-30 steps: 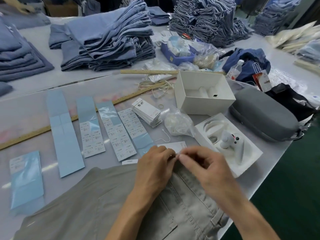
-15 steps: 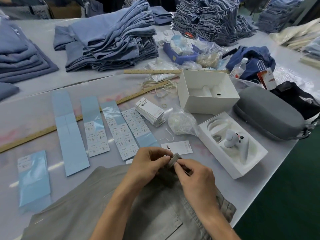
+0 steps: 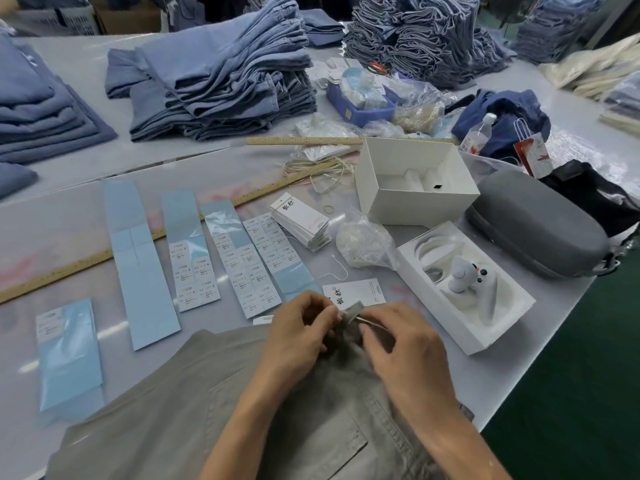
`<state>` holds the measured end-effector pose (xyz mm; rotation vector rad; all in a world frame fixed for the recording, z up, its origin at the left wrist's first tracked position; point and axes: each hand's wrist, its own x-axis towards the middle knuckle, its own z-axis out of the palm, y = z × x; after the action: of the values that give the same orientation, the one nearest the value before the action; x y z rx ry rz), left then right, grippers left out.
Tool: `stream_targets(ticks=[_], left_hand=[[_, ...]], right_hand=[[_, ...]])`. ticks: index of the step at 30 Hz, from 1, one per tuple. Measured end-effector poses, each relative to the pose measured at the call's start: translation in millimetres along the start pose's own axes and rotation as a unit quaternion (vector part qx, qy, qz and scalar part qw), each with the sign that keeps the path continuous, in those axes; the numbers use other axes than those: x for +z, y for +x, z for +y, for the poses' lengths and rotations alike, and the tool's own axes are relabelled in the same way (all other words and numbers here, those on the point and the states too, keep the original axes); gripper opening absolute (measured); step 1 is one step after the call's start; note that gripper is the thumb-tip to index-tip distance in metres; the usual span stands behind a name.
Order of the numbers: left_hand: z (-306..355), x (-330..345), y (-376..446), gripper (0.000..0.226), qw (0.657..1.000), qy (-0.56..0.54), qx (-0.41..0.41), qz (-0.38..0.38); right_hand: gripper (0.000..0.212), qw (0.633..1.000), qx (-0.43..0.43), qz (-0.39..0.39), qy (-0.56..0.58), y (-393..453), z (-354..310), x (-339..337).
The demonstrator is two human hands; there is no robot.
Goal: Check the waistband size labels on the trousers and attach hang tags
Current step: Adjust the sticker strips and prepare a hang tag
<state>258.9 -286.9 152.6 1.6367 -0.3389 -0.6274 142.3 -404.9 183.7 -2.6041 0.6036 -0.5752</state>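
Grey-beige trousers (image 3: 194, 410) lie at the table's near edge. My left hand (image 3: 298, 334) and my right hand (image 3: 405, 348) meet over the raised waistband (image 3: 351, 311); both pinch the fabric there, fingers curled. A single white hang tag (image 3: 356, 291) with a thin string loop (image 3: 334, 268) lies just beyond my hands. A stack of hang tags (image 3: 301, 221) sits farther back. Several strips of size stickers on blue backing (image 3: 256, 265) lie to the left.
A bag of strings (image 3: 363, 242), an open white box (image 3: 415, 181), a white tray with a device (image 3: 464, 285) and a grey case (image 3: 533, 223) stand at right. Two wooden rulers (image 3: 301, 141) and piles of blue trousers (image 3: 221, 84) lie behind.
My hands have lifted and bunched the waistband off the table. The single hang tag, half covered a second ago, now lies in full view beyond my fingers.
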Motion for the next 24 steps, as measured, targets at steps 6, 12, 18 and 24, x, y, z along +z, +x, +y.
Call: stream_targets(ticks=[6,12,18,24], left_hand=[[2,-7,-2,0.01,0.988,-0.145,-0.003,0.053],[6,-14,-2,0.01,0.978,-0.187,0.036,0.08],[10,-19,0,0.012,0.936,-0.347,-0.011,0.067],[11,-16,2,0.011,0.947,-0.306,0.006,0.099]], right_hand=[[0.058,0.97,0.135,-0.202,0.009,3,50,-16],[0.01,0.992,0.087,-0.084,-0.023,-4,61,-17],[0.007,0.987,-0.119,-0.043,-0.1,-12,16,-21],[0.013,0.979,-0.067,-0.178,0.078,-28,-16,3]])
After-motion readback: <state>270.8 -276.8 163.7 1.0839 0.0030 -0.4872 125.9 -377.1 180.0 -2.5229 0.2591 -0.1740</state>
